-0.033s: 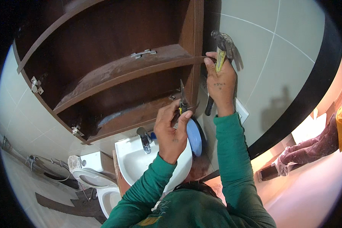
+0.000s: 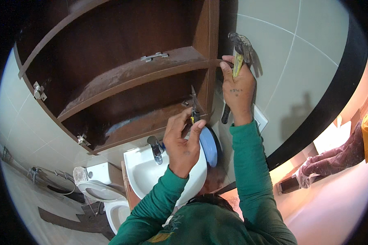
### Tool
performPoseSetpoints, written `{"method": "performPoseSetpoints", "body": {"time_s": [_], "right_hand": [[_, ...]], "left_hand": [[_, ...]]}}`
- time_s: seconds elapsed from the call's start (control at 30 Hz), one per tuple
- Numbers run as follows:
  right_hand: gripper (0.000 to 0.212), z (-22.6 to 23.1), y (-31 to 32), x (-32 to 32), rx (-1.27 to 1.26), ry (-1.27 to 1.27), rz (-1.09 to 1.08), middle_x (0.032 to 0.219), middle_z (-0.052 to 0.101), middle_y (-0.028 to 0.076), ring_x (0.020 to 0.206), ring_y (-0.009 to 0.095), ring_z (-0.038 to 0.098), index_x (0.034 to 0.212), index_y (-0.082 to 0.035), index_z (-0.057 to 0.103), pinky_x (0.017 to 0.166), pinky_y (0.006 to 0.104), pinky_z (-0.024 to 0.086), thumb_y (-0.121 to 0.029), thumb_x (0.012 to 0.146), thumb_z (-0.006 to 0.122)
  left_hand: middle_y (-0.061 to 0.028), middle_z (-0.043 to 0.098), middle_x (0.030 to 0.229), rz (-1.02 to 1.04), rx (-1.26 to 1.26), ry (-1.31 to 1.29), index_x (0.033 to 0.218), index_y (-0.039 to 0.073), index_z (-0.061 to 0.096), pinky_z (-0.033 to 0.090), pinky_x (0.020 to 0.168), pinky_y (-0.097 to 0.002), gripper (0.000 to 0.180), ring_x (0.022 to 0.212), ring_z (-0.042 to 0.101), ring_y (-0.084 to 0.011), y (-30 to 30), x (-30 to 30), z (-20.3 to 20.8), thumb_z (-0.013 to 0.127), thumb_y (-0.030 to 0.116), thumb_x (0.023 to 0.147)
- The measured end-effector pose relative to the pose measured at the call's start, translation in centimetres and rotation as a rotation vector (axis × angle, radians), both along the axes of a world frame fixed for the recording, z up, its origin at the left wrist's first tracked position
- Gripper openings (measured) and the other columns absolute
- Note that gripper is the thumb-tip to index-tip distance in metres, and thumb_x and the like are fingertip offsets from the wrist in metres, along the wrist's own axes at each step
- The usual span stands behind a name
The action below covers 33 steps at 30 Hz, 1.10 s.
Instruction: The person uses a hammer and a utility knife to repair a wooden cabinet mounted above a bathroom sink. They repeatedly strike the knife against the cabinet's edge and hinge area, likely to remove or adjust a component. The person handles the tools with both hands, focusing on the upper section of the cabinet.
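Note:
My right hand (image 2: 238, 87) is closed around a claw hammer (image 2: 238, 63), raised beside the right side of a brown wooden cabinet. The hammer's dark head is up, its neck is yellow, and the black end of its handle shows below my hand. My left hand (image 2: 184, 141) grips a slim pointed tool (image 2: 195, 102) with a black and yellow handle. Its dark metal tip points up in front of the lower compartment of the cabinet (image 2: 151, 75); whether it is a knife or pliers I cannot tell. Fingers of my right hand are close to the cabinet's side panel.
Metal hinges (image 2: 39, 92) sit on the cabinet's left edge, and a metal fitting (image 2: 154, 56) is on its shelf. Below are a white sink (image 2: 140, 166) with a tap (image 2: 155, 149), a blue round object (image 2: 209, 147) and a toilet (image 2: 98, 192). At far right, a person's legs (image 2: 335, 161) show.
My left hand has shifted very slightly down and left, and the pointed tool's tip has tipped a little to the left. My right hand with the hammer is nearly still.

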State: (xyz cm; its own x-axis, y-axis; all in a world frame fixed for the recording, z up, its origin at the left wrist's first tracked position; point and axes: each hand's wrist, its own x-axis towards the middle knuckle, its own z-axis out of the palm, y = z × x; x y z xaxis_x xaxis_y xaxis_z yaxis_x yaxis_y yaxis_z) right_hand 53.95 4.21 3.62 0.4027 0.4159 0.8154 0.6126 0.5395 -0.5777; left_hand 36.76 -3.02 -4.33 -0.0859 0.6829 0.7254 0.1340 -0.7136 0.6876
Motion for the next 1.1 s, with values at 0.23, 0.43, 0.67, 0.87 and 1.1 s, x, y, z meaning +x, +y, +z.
{"method": "performPoseSetpoints", "body": {"time_s": [0.23, 0.43, 0.67, 0.87, 1.1], "right_hand": [[0.012, -0.1, -2.1, -1.8, 0.014, 0.078, -0.103, 0.093, 0.08, 0.016, 0.084, 0.033, 0.078, 0.106, -0.006, 0.08, 0.079, 0.0427, 0.06, -0.014, 0.097, 0.076], [0.018, -0.3, -3.5, -3.9, -0.038, 0.106, -0.05, 0.093, 0.08, 0.016, 0.083, 0.032, 0.079, 0.106, -0.006, 0.08, 0.078, 0.0418, 0.06, -0.018, 0.094, 0.081], [0.015, -1.6, -3.6, -3.0, -0.029, 0.092, -0.185, 0.091, 0.08, 0.016, 0.081, 0.034, 0.077, 0.097, -0.005, 0.079, 0.076, 0.0434, 0.059, -0.019, 0.092, 0.082], [0.016, -3.5, -2.9, -3.3, -0.175, 0.167, -0.23, 0.087, 0.079, 0.017, 0.079, 0.037, 0.076, 0.092, -0.005, 0.078, 0.075, 0.0452, 0.058, -0.02, 0.092, 0.082], [0.018, -5.4, -0.5, -4.7, -0.123, 0.295, -0.151, 0.078, 0.075, 0.016, 0.072, 0.03, 0.073, 0.09, -0.005, 0.078, 0.074, 0.0423, 0.057, -0.02, 0.088, 0.086]], "left_hand": [[-0.0061, 0.064, 0.115, -0.092, -0.139, -0.114, 0.13, -0.002, 0.071, 0.058, 0.085, -0.0283, 0.042, 0.1, 0.065, -0.014, -4.2, -3.5, 0.7, 0.085, 0.019, 0.097], [-0.0082, 0.063, 0.115, -0.061, -0.152, -0.085, 0.128, -0.003, 0.071, 0.061, 0.09, -0.0312, 0.04, 0.103, 0.068, -0.0167, -6.6, -5.9, 0.6, 0.086, 0.013, 0.093], [-0.0084, 0.062, 0.113, -0.017, -0.097, -0.056, 0.127, -0.005, 0.068, 0.064, 0.075, -0.0308, 0.04, 0.096, 0.066, -0.0154, -9.3, -10.2, -1.3, 0.085, 0.013, 0.095], [-0.0065, 0.063, 0.104, -0.016, -0.209, -0.076, 0.125, -0.004, 0.067, 0.058, 0.065, -0.03, 0.034, 0.081, 0.065, -0.0143, -10.0, -12.8, -3.7, 0.082, 0.007, 0.096], [-0.0053, 0.063, 0.103, -0.039, -0.26, -0.04, 0.124, -0.004, 0.068, 0.058, 0.078, -0.0307, 0.035, 0.089, 0.066, -0.0147, -11.9, -13.9, -2.6, 0.083, 0.005, 0.094]]}}
